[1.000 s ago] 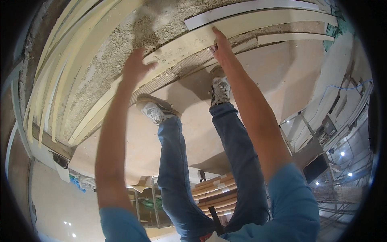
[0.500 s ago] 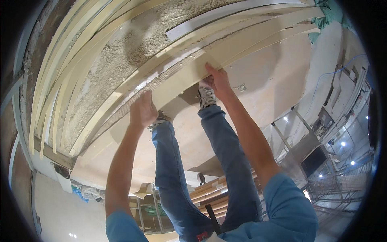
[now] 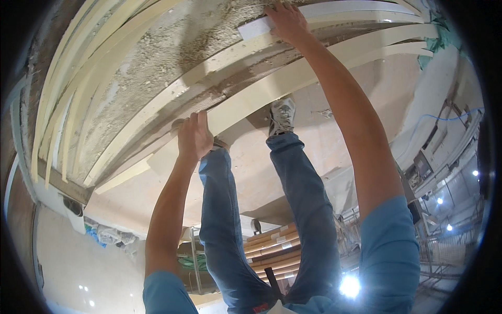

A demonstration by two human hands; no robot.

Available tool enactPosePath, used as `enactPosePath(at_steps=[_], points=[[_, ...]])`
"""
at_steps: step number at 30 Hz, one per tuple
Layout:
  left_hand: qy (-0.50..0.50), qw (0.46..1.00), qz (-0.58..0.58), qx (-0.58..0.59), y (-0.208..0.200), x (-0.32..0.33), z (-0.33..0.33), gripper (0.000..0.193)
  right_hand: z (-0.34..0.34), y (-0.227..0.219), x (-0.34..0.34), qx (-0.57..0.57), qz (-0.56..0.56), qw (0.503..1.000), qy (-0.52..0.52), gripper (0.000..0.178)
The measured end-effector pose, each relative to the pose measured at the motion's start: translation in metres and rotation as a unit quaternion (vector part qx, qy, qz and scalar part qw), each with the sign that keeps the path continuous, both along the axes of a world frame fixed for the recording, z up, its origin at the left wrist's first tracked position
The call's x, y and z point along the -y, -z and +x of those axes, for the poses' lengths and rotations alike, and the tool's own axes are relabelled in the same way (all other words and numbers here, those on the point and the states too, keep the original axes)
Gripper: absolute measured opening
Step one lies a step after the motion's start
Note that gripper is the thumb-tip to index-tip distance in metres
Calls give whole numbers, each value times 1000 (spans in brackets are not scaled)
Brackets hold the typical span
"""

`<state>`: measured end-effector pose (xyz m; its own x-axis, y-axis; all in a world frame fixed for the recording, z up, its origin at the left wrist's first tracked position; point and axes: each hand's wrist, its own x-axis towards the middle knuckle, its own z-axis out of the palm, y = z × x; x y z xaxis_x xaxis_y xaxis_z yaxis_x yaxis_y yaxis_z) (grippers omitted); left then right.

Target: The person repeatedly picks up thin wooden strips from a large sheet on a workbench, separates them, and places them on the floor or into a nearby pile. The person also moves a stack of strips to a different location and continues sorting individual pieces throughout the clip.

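My left hand (image 3: 194, 136) is closed on a long, wide cream strip (image 3: 256, 99), its fingers hooked over the strip's far edge. That strip runs from lower left to upper right, above my shoes. Farther out, my right hand (image 3: 287, 23) reaches across a white strip (image 3: 345, 9) near its left end. Its fingers curl over the far edge, with the thumb on the near side. Another narrow cream strip (image 3: 209, 65) lies between the two hands, beside rough, crumbly debris (image 3: 178, 57).
Several loose cream strips (image 3: 78, 99) bend along the far left. Green plastic (image 3: 436, 44) wraps the strip ends at upper right. My shoe (image 3: 282, 116) stands on the pale board floor (image 3: 361, 89). Stacked brown lengths (image 3: 272, 243) and a metal frame (image 3: 194, 261) are behind my legs.
My right hand has let go of the wide cream strip and moved up and away to the white strip. My left hand stays on the cream strip. The view has shifted slightly.
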<state>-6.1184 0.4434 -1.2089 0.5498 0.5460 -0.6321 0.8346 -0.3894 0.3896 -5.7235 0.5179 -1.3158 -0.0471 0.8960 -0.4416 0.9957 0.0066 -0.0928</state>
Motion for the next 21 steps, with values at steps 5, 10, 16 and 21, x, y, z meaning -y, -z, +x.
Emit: enactPosePath(at_steps=[5, 10, 16, 21], points=[[-36, 990, -139, 7, -27, 30, 5, 49, 9, -40, 23, -26, -26, 983, -178, 52], [-38, 975, -217, 39, -66, 53, 15, 54, -26, -115, 61, -211, -64, 956, -191, 58], [-114, 968, -216, 62, -81, 88, 1, 58, -136, -222, 66, -332, -66, 909, -245, 53], [-160, 961, -223, 12, -65, 107, -15, 53, -201, -263, 33, -393, -66, 888, -231, 52]])
